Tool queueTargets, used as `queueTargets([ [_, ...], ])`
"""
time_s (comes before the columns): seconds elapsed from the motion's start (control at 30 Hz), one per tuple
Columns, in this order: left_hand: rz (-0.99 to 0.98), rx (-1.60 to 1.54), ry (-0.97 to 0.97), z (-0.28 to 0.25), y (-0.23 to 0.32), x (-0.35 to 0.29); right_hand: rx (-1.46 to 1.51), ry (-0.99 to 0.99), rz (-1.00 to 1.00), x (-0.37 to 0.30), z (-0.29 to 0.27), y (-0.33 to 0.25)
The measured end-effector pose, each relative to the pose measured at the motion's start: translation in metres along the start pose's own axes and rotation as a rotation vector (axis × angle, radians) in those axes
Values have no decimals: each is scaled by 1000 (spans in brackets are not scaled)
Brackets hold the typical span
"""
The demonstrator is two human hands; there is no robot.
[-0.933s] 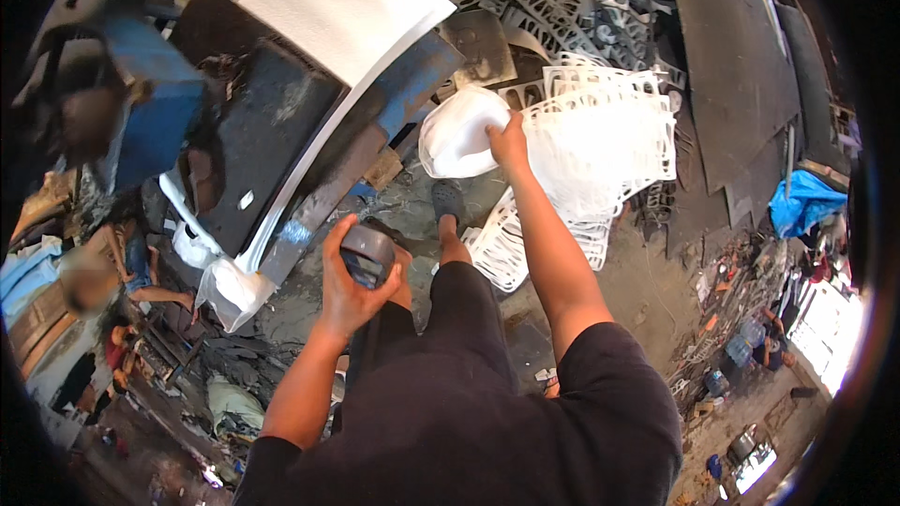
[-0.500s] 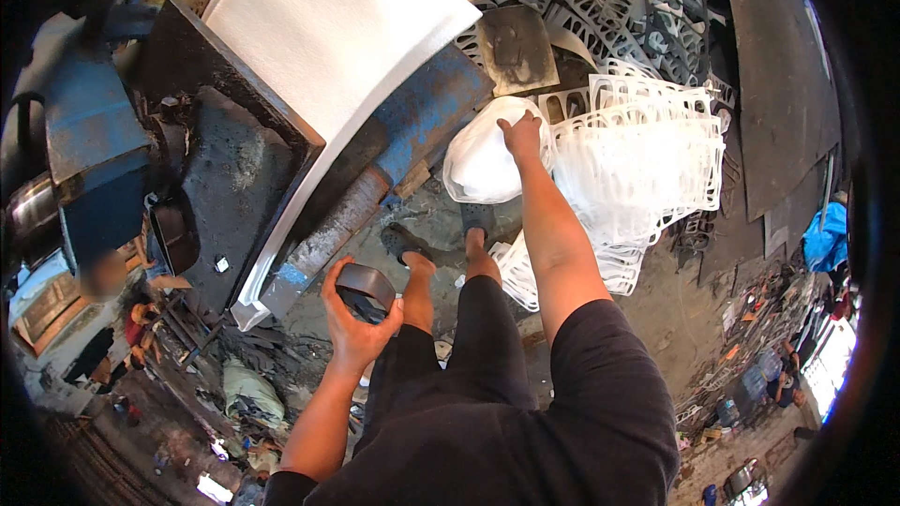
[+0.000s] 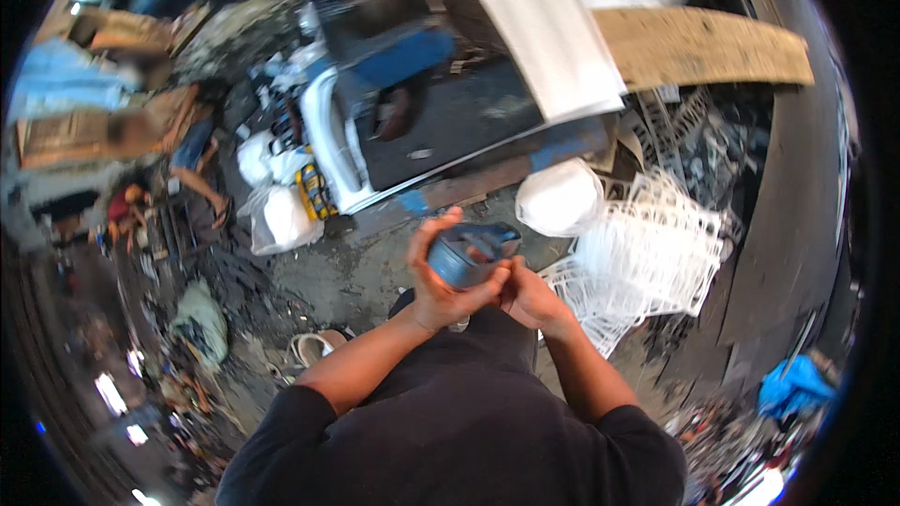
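My left hand [image 3: 429, 286] is wrapped around a metal cutting die [image 3: 454, 260], a dark bluish hollow band with a curved outline, held in front of my body. At its near right side, my right hand [image 3: 532, 300] has its fingers closed together against the die's edge; its fingertips are partly hidden. Beyond my right hand, a clear plastic bag of white pieces [image 3: 560, 199] rests on the floor. Right of it lies a pile of white sheets with cut-out holes [image 3: 647, 253].
Ahead stands a machine with a dark flat bed [image 3: 450, 117], a white sheet [image 3: 553, 47] lying across its right side. Dark boards [image 3: 797, 187] lean at the right. Another plastic bag [image 3: 281, 220] sits at the left, and a person [image 3: 194, 155] is farther left.
My right hand has left the bag of white pieces and come back to the die in my left hand. The view has turned left, and the die is now between both hands.
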State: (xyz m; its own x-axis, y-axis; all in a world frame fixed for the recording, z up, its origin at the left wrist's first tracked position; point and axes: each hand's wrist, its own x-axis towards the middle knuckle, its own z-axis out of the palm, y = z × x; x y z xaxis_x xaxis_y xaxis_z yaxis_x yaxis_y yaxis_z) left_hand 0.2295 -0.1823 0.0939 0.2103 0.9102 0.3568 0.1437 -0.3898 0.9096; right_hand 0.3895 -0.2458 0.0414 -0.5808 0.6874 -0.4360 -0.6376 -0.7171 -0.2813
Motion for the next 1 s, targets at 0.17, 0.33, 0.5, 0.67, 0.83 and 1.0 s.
queueTargets([
  [0.17,352,-260,-168,-42,34,10,228,0,-396,-7,110,-18],
  [0.33,-379,120,384,-112,-63,69,-142,339,-453,-3,144,-16],
  [0.5,-687,150,148,-131,-199,106,-144,218,-471,23,179,2],
  [0.67,-713,100,175,-121,-195,110,-370,377,-457,51,201,21],
  [0.83,-888,-570,165,-177,-174,98,-853,436,-668,90,238,25],
  [1.0,-1082,-625,157,-217,-153,86,-1281,606,-723,165,212,27],
])
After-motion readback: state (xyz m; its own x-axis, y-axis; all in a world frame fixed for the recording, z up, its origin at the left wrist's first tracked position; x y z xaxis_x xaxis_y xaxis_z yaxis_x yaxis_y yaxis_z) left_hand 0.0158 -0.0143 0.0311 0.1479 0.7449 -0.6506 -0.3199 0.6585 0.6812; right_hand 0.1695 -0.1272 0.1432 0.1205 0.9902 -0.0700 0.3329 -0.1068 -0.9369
